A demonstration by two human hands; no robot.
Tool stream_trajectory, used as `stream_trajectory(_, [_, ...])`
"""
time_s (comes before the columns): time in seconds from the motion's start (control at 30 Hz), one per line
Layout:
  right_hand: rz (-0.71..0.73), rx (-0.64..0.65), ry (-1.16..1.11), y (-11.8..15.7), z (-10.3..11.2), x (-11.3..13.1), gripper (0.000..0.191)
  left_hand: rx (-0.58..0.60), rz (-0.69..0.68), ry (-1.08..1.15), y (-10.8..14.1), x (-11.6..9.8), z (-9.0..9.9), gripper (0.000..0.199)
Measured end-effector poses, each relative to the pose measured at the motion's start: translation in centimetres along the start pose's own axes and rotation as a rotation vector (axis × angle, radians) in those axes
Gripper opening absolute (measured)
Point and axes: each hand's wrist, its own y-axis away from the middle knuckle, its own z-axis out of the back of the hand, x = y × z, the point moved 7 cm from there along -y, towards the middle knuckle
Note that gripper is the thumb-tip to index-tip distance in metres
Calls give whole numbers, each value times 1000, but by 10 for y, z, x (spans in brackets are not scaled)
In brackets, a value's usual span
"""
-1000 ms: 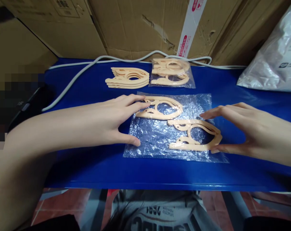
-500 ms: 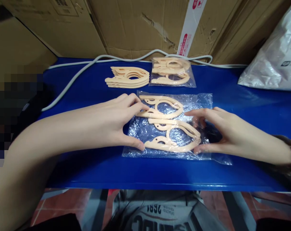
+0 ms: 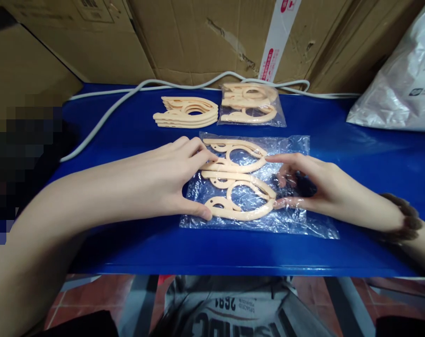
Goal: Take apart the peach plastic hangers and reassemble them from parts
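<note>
Two beige folding hangers, an upper one (image 3: 249,164) and a lower one (image 3: 249,215), lie side by side on a clear plastic bag (image 3: 293,220); whether they are inside it I cannot tell. My left hand (image 3: 170,175) is at their left ends, fingertips on the upper hanger and thumb against the lower one, spread apart. My right hand (image 3: 314,182) is at the opposite ends. Its index finger touches the upper hanger's tip and its thumb the lower one's, with a gap between them. The other right fingers curl over the bag.
Behind the bag sit a stack of similar hangers (image 3: 187,122) and a packed clear bag of hangers (image 3: 249,117). A white cable (image 3: 107,117) runs along the back of the blue table (image 3: 205,255), before cardboard boxes (image 3: 198,42). A white plastic sack (image 3: 391,93) stands at the right.
The lower hanger has slid left and its left end now sits nearly level with the upper one's. My right hand has moved left with it; my left hand has stayed nearly still.
</note>
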Motion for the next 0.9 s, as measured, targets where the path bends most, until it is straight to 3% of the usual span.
stream_trajectory(0.17, [72, -38, 78, 1, -2, 0, 71, 3, 18, 3, 1, -1, 0, 95])
stream_trajectory(0.9, [-2, -3, 112, -2, -2, 4, 72, -18, -7, 54, 1, 2, 2, 95])
